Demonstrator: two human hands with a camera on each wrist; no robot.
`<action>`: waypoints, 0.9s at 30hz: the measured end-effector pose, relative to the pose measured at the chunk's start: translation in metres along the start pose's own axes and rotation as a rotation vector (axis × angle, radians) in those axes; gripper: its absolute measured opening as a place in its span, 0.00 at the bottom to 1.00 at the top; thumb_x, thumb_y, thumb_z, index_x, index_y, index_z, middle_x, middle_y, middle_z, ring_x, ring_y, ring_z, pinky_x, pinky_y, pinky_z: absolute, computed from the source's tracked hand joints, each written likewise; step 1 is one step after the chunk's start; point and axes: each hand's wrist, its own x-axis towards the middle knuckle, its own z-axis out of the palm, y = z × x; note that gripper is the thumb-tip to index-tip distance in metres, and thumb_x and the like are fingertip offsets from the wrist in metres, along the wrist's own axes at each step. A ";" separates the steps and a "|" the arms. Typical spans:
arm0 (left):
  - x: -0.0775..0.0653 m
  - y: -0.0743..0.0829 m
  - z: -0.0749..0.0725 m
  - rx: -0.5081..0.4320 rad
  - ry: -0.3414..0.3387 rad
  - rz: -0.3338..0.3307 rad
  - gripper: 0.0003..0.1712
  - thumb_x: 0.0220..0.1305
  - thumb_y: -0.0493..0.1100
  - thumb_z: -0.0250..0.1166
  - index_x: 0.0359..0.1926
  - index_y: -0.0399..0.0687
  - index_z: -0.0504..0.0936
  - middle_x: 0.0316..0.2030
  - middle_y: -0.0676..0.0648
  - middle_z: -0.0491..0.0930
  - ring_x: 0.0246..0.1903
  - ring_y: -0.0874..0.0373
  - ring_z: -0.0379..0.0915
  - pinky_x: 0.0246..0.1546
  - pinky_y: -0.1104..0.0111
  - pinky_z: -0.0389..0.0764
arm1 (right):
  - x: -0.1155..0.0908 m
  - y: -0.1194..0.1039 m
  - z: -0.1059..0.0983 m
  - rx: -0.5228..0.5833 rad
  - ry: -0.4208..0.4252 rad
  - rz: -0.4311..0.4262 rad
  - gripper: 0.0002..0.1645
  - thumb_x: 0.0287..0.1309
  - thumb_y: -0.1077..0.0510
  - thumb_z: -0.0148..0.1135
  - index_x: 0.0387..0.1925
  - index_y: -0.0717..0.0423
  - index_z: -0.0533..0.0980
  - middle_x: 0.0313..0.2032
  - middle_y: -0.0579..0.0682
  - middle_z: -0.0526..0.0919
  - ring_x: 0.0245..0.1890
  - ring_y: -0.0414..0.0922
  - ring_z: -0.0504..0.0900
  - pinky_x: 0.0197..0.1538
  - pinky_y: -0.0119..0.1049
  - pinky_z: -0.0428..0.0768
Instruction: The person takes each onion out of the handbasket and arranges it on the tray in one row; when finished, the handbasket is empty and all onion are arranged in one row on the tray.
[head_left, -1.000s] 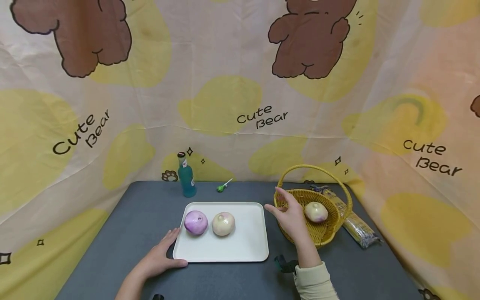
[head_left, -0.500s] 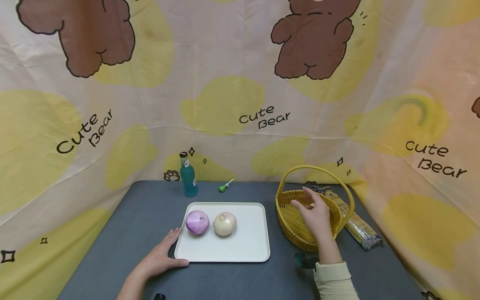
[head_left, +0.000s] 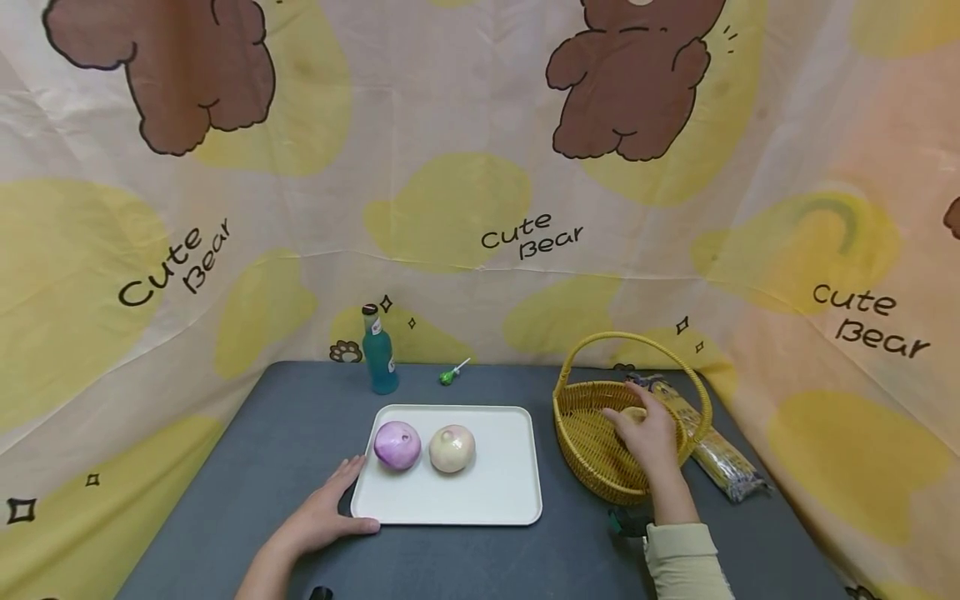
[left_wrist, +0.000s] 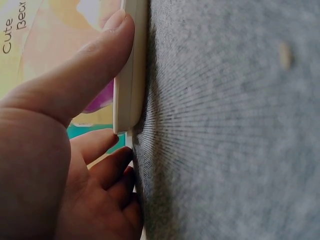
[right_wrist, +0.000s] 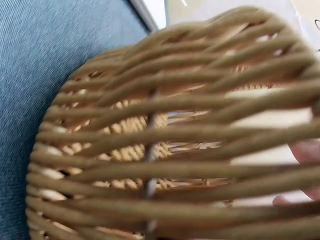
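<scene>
My left hand (head_left: 324, 508) rests at the near left corner of a white tray (head_left: 498, 467), thumb along its front edge and fingers at its left side. In the left wrist view the thumb (left_wrist: 95, 65) lies against the tray's rim (left_wrist: 131, 95). A purple onion (head_left: 397, 445) and a white onion (head_left: 452, 448) sit on the tray. My right hand (head_left: 651, 435) reaches into a yellow woven basket (head_left: 577, 437), thumb and fingers spread around a pale onion (head_left: 634, 414), mostly hidden. Through the weave in the right wrist view, fingertips (right_wrist: 306, 150) overlap the pale onion (right_wrist: 270, 120).
A blue-green bottle (head_left: 381, 362) stands at the back left, with a green lollipop (head_left: 447, 377) lying to its right. Behind and right of the basket lies a long clear pack with yellow contents (head_left: 720, 460). The basket's tall handle (head_left: 630, 336) arches over it.
My right hand has moved right from the basket's left rim, then down into the basket over the pale onion. My left hand has stayed at the tray's corner.
</scene>
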 end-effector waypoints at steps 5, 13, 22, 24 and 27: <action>-0.002 0.000 0.000 -0.002 0.002 0.001 0.68 0.46 0.63 0.79 0.79 0.42 0.53 0.78 0.34 0.52 0.77 0.32 0.40 0.69 0.32 0.52 | 0.003 0.008 0.001 -0.059 0.010 0.015 0.45 0.62 0.42 0.69 0.74 0.53 0.64 0.74 0.63 0.63 0.75 0.65 0.57 0.71 0.66 0.60; -0.002 0.002 -0.001 -0.004 -0.003 -0.001 0.68 0.46 0.63 0.79 0.79 0.42 0.52 0.78 0.34 0.51 0.77 0.31 0.40 0.68 0.31 0.53 | 0.008 0.018 -0.001 -0.143 -0.007 0.065 0.46 0.61 0.53 0.71 0.75 0.54 0.61 0.72 0.70 0.59 0.70 0.72 0.59 0.62 0.70 0.67; -0.002 0.001 0.000 -0.002 0.000 -0.005 0.68 0.46 0.63 0.79 0.79 0.42 0.52 0.78 0.34 0.51 0.77 0.31 0.40 0.68 0.31 0.53 | 0.015 0.022 0.002 -0.258 -0.120 0.158 0.48 0.61 0.58 0.69 0.76 0.62 0.56 0.71 0.77 0.54 0.67 0.77 0.58 0.58 0.71 0.69; -0.002 0.001 0.000 -0.001 -0.001 -0.010 0.68 0.46 0.63 0.79 0.79 0.42 0.52 0.78 0.34 0.51 0.77 0.31 0.40 0.68 0.31 0.53 | 0.015 0.022 0.003 -0.272 -0.122 0.159 0.47 0.61 0.59 0.69 0.76 0.63 0.56 0.70 0.77 0.55 0.66 0.76 0.59 0.58 0.70 0.69; -0.002 0.001 0.000 0.001 -0.001 -0.010 0.68 0.46 0.64 0.79 0.79 0.42 0.53 0.78 0.34 0.51 0.77 0.32 0.40 0.69 0.31 0.53 | 0.014 0.023 0.003 -0.293 -0.114 0.142 0.46 0.61 0.60 0.69 0.75 0.64 0.57 0.68 0.76 0.58 0.65 0.76 0.61 0.58 0.70 0.69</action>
